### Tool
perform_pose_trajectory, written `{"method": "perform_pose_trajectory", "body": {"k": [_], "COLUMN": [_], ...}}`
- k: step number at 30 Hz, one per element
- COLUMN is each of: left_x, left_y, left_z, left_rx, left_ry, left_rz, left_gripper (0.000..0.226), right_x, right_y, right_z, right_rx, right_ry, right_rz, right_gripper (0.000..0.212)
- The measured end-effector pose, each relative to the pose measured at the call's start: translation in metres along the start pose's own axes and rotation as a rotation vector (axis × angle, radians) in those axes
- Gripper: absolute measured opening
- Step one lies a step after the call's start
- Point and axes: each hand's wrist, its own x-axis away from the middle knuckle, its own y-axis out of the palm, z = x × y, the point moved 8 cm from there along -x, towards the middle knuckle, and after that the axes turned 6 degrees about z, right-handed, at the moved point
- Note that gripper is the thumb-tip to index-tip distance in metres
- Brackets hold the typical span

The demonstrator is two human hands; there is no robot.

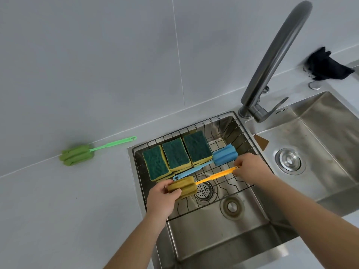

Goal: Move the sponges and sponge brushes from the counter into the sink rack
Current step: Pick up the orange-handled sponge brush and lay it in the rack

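The sink (223, 239) fills the middle of the view, steel and deep, and across its far half sits the wire sink rack (229, 131), the target for everything here. To the left runs the pale tabletop (68, 200), nearly bare now.

In the rack, three green-topped yellow sponges (175, 156) lie side by side against the back, looking soft and light, easy to pinch by the edges. Just beside them a blue sponge brush (225, 157) lies diagonally, its handle running down to the left.

One job is left out there: the green sponge brush (77, 154) lies on the tabletop by the wall, well apart from the sink. I'd judge it featherweight, with a squashy head and a thin, stiff plastic handle, so the handle near the head is the steadier hold.

Now the action: the yellow sponge brush (181, 187) hangs over the rack, carried at both ends. The left hand (163, 195) is closed around the foam head, which should give under the fingers. The right hand (250, 167) pinches the tip of the orange handle, slim and probably a bit slick.
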Motion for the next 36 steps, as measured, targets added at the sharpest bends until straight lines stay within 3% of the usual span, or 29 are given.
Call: {"method": "perform_pose_trajectory", "body": {"k": [6,12,16,22,28,36], "left_x": [-0.006,-0.01,-0.012,-0.015,-0.021,-0.025], "left_y": [0.01,0.008,0.008,0.01,0.015,0.013], "left_z": [-0.011,-0.015,-0.017,-0.015,-0.015,-0.02], "left_rx": [0.095,-0.046,-0.09,-0.237,-0.208,-0.011], "left_ry": [-0.14,-0.131,-0.185,-0.163,-0.156,-0.221], "left_rz": [-0.013,-0.033,-0.028,-0.066,-0.076,-0.044], "left_gripper": [0.03,0.009,0.013,0.037,0.019,0.015], "right_x": [-0.006,-0.006,-0.008,-0.015,-0.02,-0.021], "right_y": [0.008,0.005,0.009,0.015,0.024,0.028], "right_z": [0.003,0.005,0.007,0.009,0.01,0.011], "right_rx": [0.035,-0.019,-0.068,-0.075,-0.08,-0.072], "right_ry": [0.047,0.041,0.057,0.046,0.045,0.037], "right_rz": [-0.016,0.037,0.054,0.063,0.004,-0.069], "right_gripper": [0.014,0.023,0.024,0.026,0.017,0.033]}}
